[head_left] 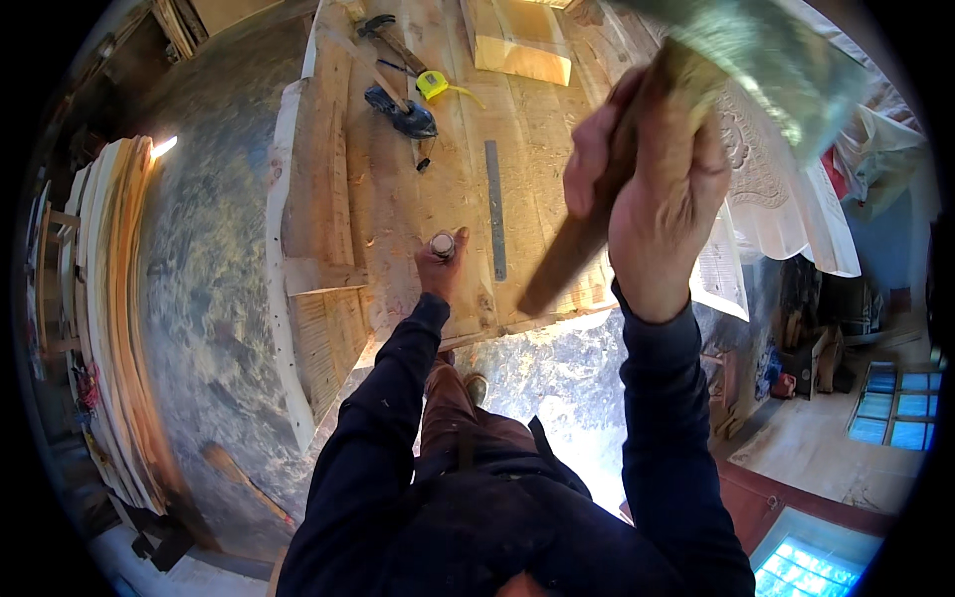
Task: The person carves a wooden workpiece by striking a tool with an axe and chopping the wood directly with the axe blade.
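Note:
My left hand (441,271) is closed round an upright chisel (443,244) over the wooden bench (398,209); only the round, pale end of its handle shows, and the blade is hidden. Raised close to the camera at the right, my right hand (662,189) grips a wooden-handled striking tool (577,239). The broad, shiny head of this tool is smeared by motion, so its exact kind cannot be made out. To the right of my left hand a steel ruler (494,209) lies flat on the wood.
Farther up the bench are a claw hammer (398,45), a yellow tape measure (433,85), a black bundle (403,112) and a wood block (522,55). A carved panel (761,159) stands at the right. Planks (119,298) and a brush (244,478) lie on the left.

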Demonstrator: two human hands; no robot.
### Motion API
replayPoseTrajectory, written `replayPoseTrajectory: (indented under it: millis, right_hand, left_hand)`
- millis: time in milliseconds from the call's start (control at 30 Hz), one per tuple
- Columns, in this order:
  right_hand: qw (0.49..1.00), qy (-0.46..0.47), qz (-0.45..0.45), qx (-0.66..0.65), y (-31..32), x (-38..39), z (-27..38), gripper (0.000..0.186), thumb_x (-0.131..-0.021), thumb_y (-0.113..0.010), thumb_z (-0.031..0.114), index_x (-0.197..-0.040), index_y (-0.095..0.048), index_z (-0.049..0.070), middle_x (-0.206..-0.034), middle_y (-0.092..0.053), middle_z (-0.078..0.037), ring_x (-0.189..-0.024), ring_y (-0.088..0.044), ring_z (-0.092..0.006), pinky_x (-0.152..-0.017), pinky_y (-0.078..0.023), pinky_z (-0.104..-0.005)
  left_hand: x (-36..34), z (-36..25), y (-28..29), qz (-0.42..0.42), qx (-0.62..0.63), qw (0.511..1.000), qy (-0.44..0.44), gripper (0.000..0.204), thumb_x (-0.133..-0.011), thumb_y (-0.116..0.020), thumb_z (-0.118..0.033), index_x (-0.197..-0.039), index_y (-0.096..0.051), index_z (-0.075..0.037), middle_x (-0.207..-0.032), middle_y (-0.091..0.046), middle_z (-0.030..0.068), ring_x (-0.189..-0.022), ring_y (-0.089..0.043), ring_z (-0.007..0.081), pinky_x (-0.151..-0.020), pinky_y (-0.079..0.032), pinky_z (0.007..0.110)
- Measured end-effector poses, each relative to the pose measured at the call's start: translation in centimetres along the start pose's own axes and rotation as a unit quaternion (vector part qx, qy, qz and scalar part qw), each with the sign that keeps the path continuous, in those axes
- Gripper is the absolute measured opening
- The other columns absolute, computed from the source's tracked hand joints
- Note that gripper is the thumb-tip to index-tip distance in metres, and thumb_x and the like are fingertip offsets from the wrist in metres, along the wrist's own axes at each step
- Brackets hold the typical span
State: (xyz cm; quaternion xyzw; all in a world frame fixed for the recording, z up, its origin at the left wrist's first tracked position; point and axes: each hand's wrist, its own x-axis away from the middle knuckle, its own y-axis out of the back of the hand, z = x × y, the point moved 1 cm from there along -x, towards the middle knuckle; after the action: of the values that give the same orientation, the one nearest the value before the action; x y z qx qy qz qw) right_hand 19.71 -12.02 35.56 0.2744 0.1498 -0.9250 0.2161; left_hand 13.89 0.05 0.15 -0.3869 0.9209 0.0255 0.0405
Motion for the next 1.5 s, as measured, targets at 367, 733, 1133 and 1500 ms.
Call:
replayPoseTrajectory:
  millis: [367, 733, 1133, 1500]
  right_hand:
    - [0.831, -0.184, 0.303, 0.43, 2.2, 7.7, -9.0, 0.036, -0.098, -0.063, 0.033, -0.097, -0.061, -0.003, -0.074, -0.065, -0.024, -0.069, -0.065, -0.042, -0.062, -0.049, -0.0483]
    - [0.825, -0.246, 0.271, 0.43, 3.2, 13.2, -11.5, 0.031, -0.097, -0.062, 0.03, -0.111, -0.058, 0.002, -0.08, -0.067, -0.025, -0.071, -0.065, -0.045, -0.061, -0.051, -0.0477]
    - [0.746, -0.575, -0.008, 0.336, 17.3, 38.6, -8.5, 0.023, -0.095, -0.064, 0.025, -0.096, -0.061, 0.002, -0.064, -0.058, -0.011, -0.051, -0.059, -0.0229, -0.049, -0.048, -0.0376]
    - [0.656, -0.693, 0.001, 0.299, 15.3, 42.3, -7.2, 0.038, -0.096, -0.061, 0.035, -0.087, -0.062, -0.001, -0.058, -0.06, -0.01, -0.044, -0.059, -0.0194, -0.045, -0.048, -0.0347]
  left_hand:
    - [1.0, 2.7, -0.1, -0.007, -0.05, 0.996, -0.075, 0.036, -0.09, -0.079, -0.022, -0.071, -0.058, -0.001, -0.061, -0.054, 0.0003, -0.062, -0.045, 0.0052, -0.053, -0.042, 0.03]
    - [0.5, 2.5, -0.1, 0.068, 0.085, 0.992, -0.062, 0.031, -0.089, -0.079, -0.024, -0.072, -0.062, -0.007, -0.067, -0.057, -0.0068, -0.064, -0.051, 0.0035, -0.055, -0.042, 0.027]
    - [-2.4, 5.7, 6.4, -0.223, 0.324, 0.891, 0.226, 0.037, -0.094, -0.071, -0.03, -0.069, -0.046, -0.019, -0.054, -0.038, -0.0053, -0.041, -0.035, 0.0078, -0.038, -0.025, 0.028]
    - [-4.7, 1.5, -2.6, 0.066, 0.078, 0.984, 0.147, 0.035, -0.09, -0.078, -0.028, -0.07, -0.055, -0.011, -0.06, -0.051, -0.0058, -0.052, -0.044, 0.0072, -0.048, -0.034, 0.028]
